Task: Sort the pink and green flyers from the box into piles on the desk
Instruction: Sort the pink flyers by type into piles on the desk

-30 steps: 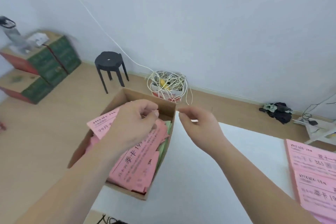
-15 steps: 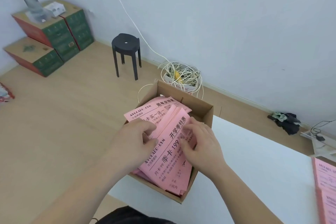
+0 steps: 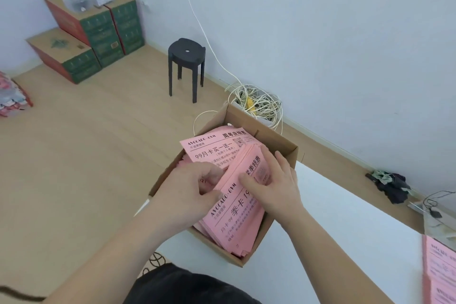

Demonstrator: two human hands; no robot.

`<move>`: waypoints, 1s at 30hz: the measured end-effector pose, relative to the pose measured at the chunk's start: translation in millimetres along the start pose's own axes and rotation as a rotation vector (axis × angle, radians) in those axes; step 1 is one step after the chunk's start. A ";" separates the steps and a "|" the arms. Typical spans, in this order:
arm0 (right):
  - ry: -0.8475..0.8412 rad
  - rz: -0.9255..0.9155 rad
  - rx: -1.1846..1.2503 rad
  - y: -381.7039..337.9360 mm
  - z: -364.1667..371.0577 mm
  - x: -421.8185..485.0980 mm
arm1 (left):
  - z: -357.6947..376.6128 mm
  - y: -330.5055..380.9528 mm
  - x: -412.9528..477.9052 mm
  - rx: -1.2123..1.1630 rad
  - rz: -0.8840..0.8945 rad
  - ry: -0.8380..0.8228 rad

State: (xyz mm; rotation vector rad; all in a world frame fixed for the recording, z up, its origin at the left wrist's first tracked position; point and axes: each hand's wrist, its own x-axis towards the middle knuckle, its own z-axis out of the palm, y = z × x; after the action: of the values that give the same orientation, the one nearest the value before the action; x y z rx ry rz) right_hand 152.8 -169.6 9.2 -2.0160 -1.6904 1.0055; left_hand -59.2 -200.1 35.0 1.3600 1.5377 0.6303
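Head view is showing both bare hands working inside the open cardboard box (image 3: 283, 145), which is sitting at the left corner of the white desk (image 3: 345, 217). The box is holding a thick stack of pink flyers (image 3: 237, 219) with black print, lying tilted against one another; no green sheet is showing among them from this angle. The left hand (image 3: 190, 195) is curling over the left side of the stack, its thumb and fingers pinching the edge of some pink sheets, with the fingertips partly tucked under the paper so the exact number gripped cannot be told. The right hand (image 3: 276, 187) is lying on top of the uppermost flyer, fingers loosely spread and bent, the thumb pressing down on the printed face while the other fingers are reaching over the far edge of the sheet toward the box wall. A second pink flyer (image 3: 214, 145) is sticking up behind the hands, leaning toward the far left corner of the box. At the right edge of the desk, well apart from the box, a pile of pink flyers (image 3: 441, 271) is lying flat, partly cut off by the frame.
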 end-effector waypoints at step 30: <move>-0.233 -0.431 -0.159 24.0 -9.6 -28.0 | 14.6 -2.6 -20.4 -0.190 -0.153 0.043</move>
State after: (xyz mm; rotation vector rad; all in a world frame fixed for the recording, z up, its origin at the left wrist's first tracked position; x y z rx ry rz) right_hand 175.5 -200.2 9.0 -1.5568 -2.2649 1.0031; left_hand -48.9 -223.1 33.2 1.0821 1.5564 0.6946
